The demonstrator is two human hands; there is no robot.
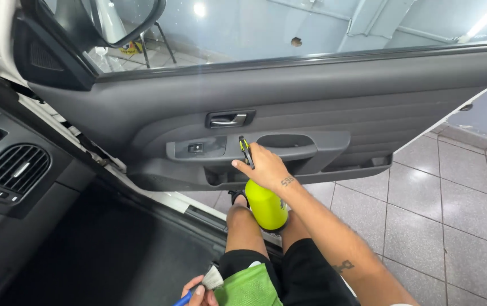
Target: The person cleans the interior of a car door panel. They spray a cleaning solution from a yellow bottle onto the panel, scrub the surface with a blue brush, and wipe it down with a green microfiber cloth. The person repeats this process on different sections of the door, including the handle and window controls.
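My right hand [266,167] grips the black trigger head of a bright yellow-green spray bottle [266,205], its nozzle close to the armrest of the open grey car door panel [311,107]. At the bottom edge, my left hand [198,294] holds a small brush with a blue handle and pale bristles [212,277]. A green cloth [249,289] lies over my left thigh. My knees in black shorts sit between the two hands.
The door carries a chrome handle [227,119], a window switch [196,148] and a lower pocket [362,164]. Dashboard air vents [14,168] are at left, with a dark footwell [102,255] below. Grey floor tiles [447,204] spread at right.
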